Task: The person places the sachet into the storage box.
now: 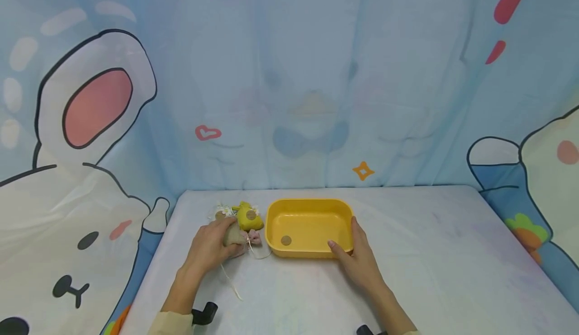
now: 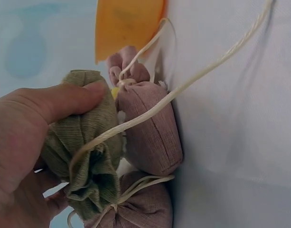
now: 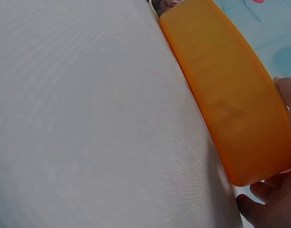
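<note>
Pinching green bag [image 2: 79, 130] firmly in L hand [image 1: 205, 247]. Looks coarse-woven, dull olive, v. creased, bunched into ruffles at 1 end, w/ cream cord [image 2: 173, 93] trailing off. Held L of tray [image 1: 307, 227], right by 2 cord-tied pink bags [image 2: 150, 140] & near yellow bag [image 1: 246, 224]; can't tell if lifted clear of table [image 1: 434, 274]. Gripping tray at near R corner w/ R hand [image 1: 362, 262]; yellow, shallow, rounded at corners.
</note>
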{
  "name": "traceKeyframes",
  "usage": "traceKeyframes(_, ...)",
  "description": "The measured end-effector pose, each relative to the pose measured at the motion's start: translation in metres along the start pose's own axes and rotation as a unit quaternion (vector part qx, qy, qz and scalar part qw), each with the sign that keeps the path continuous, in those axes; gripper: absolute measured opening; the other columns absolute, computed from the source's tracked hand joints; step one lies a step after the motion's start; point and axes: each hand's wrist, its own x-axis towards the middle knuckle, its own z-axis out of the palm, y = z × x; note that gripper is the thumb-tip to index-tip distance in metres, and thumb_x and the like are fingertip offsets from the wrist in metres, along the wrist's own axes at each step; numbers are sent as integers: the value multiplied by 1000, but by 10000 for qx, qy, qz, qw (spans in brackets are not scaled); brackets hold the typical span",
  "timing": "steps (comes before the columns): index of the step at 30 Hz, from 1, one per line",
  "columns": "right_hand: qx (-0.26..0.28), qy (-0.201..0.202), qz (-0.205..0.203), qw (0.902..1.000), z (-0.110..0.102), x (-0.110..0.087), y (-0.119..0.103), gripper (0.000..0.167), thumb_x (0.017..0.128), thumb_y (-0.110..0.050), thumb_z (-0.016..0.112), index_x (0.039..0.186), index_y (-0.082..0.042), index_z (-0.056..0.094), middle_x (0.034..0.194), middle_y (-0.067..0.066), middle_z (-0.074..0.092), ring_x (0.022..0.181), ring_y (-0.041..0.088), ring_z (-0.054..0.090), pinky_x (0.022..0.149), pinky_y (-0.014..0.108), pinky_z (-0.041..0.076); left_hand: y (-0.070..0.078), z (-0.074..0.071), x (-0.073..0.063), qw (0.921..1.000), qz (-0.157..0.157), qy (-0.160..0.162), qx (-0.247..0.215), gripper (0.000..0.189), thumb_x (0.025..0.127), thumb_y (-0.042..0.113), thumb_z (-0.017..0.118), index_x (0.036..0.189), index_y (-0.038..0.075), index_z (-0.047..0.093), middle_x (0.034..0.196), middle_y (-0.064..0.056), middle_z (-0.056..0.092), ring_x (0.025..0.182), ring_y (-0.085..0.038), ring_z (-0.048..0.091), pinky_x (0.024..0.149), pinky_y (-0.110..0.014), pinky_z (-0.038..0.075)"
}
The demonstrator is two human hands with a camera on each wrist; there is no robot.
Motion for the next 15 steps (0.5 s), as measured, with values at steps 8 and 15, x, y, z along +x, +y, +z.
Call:
traceKeyframes(8, 31, -7, 17, 10000, -1, 0, 1, 102, 101, -55, 62, 167, -5, 2, 173, 24, 12, 158, 46, 18, 125, 65, 19, 12, -1, 8, 9897, -329, 237, -1371, 93, 79, 16, 89, 157, 14, 38, 146, -10, 60, 122, -30, 63, 100, -53, 52)
traceKeyframes(15, 10, -12, 59, 10000, 1, 0, 1, 103, 101, -56, 61, 168, -6, 2, 173, 24, 12, 159, 45, 18, 126, 64, 19, 24, 1, 17, 9780, -96, 680, -1969, 73, 78, 8, 91, 139, 11, 51, 135, -12, 60, 111, -30, 62, 92, -49, 53)
